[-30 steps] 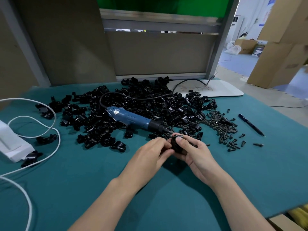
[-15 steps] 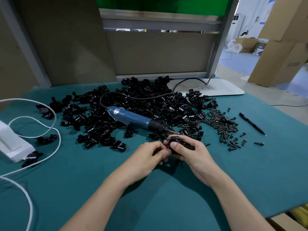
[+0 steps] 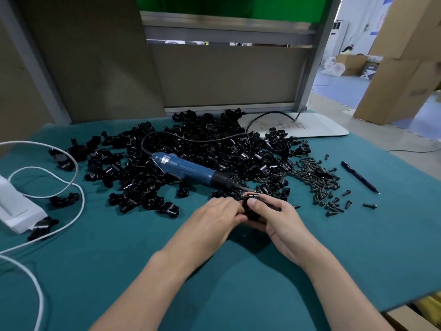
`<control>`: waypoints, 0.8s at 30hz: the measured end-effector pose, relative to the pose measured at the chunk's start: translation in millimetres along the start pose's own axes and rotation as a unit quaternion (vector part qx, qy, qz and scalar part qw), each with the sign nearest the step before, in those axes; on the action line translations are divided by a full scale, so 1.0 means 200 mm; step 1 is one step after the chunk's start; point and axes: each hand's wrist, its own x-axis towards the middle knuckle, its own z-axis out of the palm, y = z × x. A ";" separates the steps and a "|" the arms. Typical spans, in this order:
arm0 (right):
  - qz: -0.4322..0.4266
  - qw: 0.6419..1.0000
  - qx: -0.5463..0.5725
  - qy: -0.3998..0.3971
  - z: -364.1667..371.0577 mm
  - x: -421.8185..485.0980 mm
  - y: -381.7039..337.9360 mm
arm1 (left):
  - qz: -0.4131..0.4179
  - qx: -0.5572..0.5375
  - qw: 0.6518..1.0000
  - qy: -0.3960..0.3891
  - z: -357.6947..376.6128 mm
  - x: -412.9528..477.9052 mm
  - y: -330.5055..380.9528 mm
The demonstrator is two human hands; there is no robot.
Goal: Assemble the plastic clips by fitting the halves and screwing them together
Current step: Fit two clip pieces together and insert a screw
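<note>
Both hands meet over the teal mat near its middle, around one black plastic clip [image 3: 248, 209]. My right hand [image 3: 276, 216] grips the clip with its thumb on top. My left hand [image 3: 214, 216] pinches the clip's left side with its fingertips. Most of the clip is hidden by the fingers. Just behind the hands lies a blue electric screwdriver [image 3: 191, 170], its bit pointing at the clip, on a large heap of black clip halves [image 3: 214, 149]. A pile of small black screws [image 3: 317, 177] lies to the right of the heap.
A black pen [image 3: 359, 176] lies at the right of the mat. A white box [image 3: 16, 206] and white cable [image 3: 59, 182] sit at the left edge, with loose clip halves beside them. A white board [image 3: 310, 127] and grey partition stand at the back. Cardboard boxes stand beyond the table on the right.
Both hands stayed together on the clip and turned it slightly between the fingers. The screwdriver and the piles have not moved.
</note>
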 end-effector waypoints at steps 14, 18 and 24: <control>-0.072 0.987 -0.142 -0.002 0.00 -0.02 0.02 | -0.246 -0.318 0.912 0.074 0.00 0.00 -0.01; -0.086 0.969 -0.231 -0.010 0.01 -0.03 0.02 | -0.283 -0.360 0.888 0.048 -0.02 0.02 0.00; -0.110 0.956 -0.272 -0.011 0.02 -0.05 0.00 | -0.293 -0.402 0.867 0.009 -0.04 0.03 0.01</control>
